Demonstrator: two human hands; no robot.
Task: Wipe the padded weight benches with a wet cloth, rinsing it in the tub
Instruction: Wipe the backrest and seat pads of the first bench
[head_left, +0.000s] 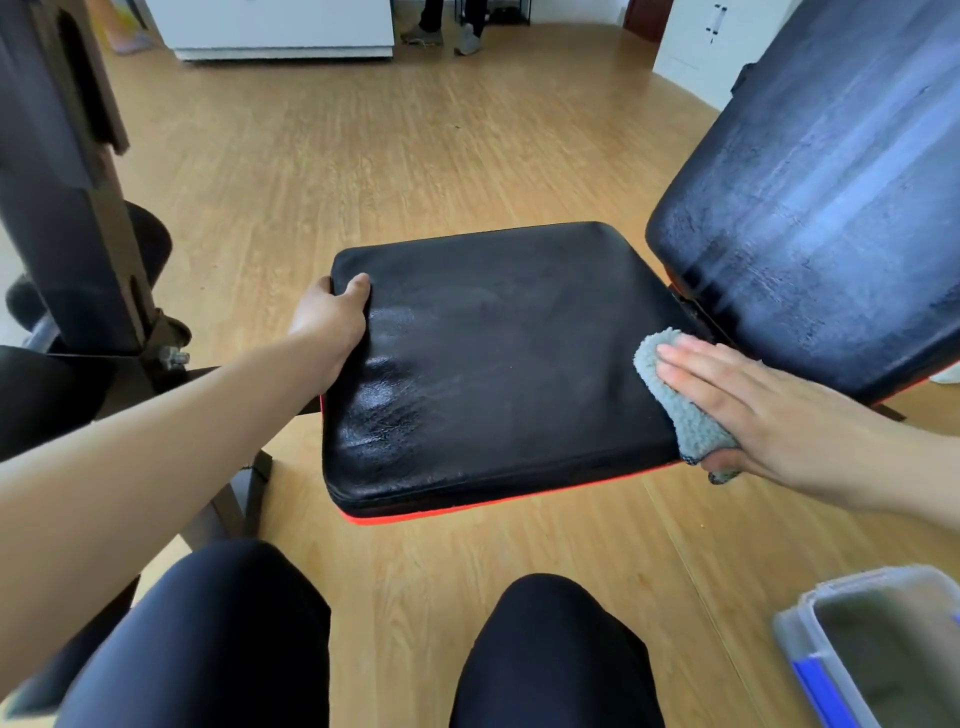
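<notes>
1. The black seat pad (498, 358) is lying flat and broad in front of the person's knees, with the raised back pad (821, 197) tilting up just beyond its right edge, streaked with wet.
2. Low at the right, the clear plastic tub (878, 649) of murky water is sitting on the wood floor (363, 156), well apart from the bench and on the right hand's side.
3. The left hand (330, 325) is curling over the seat pad's far-left corner, thumb on top, bracing it.
4. The right hand (748, 410) is lying flat and open, fingers pointing left, pressing the grey cloth (675, 395) onto the seat pad's right edge.
5. So the unwiped stretch of seat is lying leftward of the cloth, toward the bracing hand; the next stroke probably runs that way, across the pad.
</notes>
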